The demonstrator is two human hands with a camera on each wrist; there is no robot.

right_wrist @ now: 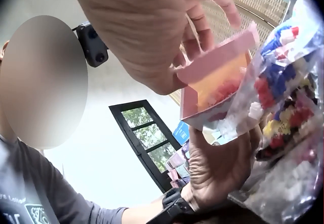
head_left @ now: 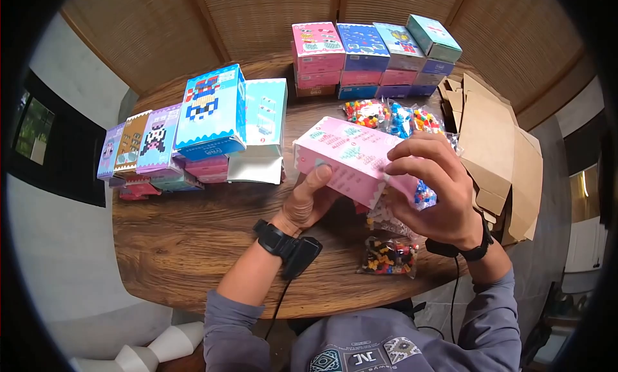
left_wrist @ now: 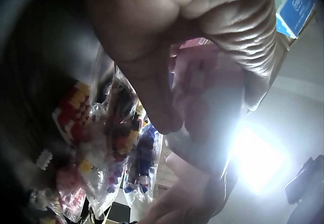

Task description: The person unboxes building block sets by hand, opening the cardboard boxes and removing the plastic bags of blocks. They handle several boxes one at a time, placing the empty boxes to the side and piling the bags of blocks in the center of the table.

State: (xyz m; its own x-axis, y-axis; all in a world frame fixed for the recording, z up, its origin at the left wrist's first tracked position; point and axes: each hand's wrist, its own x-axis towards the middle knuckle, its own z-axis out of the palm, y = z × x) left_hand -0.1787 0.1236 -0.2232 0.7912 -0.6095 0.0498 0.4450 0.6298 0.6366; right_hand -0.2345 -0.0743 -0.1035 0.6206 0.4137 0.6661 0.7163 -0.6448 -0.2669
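A pink cardboard box (head_left: 344,143) with printed lettering is held up over the table, tilted. My left hand (head_left: 306,201) grips its near left end from below, thumb on the side face. At the other end, my right hand (head_left: 444,195) holds the end flap (right_wrist: 220,59) between thumb and fingers. That end stands open in the right wrist view, with red pieces (right_wrist: 228,89) inside. Below and beyond the box lie clear bags of small coloured bricks, among them a bag of dark and yellow bricks (head_left: 389,256) near the table's front edge.
Stacked boxes (head_left: 373,50) stand at the back, and more boxes (head_left: 212,111) fill the left side. A white box flap (head_left: 255,169) sticks out there. Flattened brown cardboard (head_left: 492,147) lies at the right. Wooden table (head_left: 193,243) shows in front.
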